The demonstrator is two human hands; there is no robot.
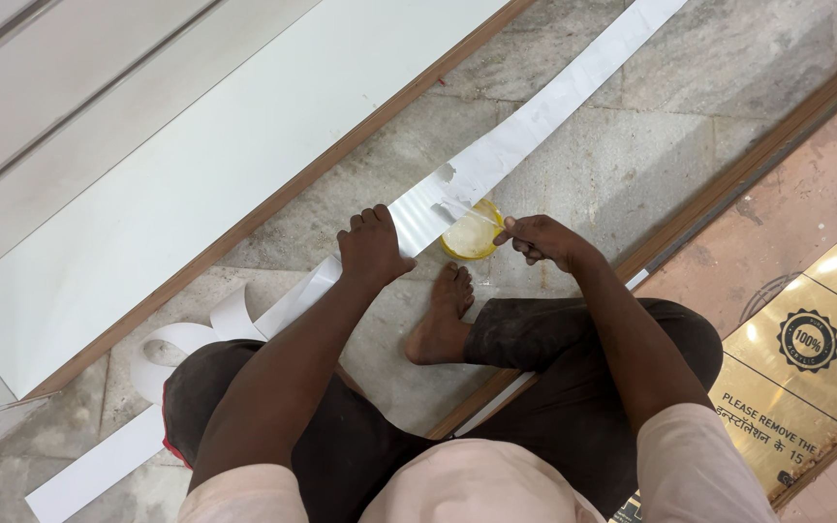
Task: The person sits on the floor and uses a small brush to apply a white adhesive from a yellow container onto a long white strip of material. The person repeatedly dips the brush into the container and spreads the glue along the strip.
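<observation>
My left hand (372,244) is pressed palm-down on the white strip (525,124), fingers curled over its far edge, pinning it flat to the stone floor (622,165). No pinch there, just a flat hold on top.

My right hand (541,238) has its grip clenched tight: thumb and fingertips pinched together on something thin, too small to tell what. The tip of that pinch sits at the rim of the yellow tub (472,232) and just beside the strip's near edge. Other fingers of that hand are tucked under.

The strip runs diagonally from top right down to bottom left, passing under my left hand. It has a ragged torn notch (446,174) on its far edge, just past my left fingers. Behind my left arm it loops into a loose curl (191,334) on the floor.

The tub stands on the floor between both hands, touching the strip's near side, just beyond my bare foot (445,315).

A long white board (196,165) with a brown edge lies on the far side of the strip. A gold printed sheet (806,358) lies to my right.
</observation>
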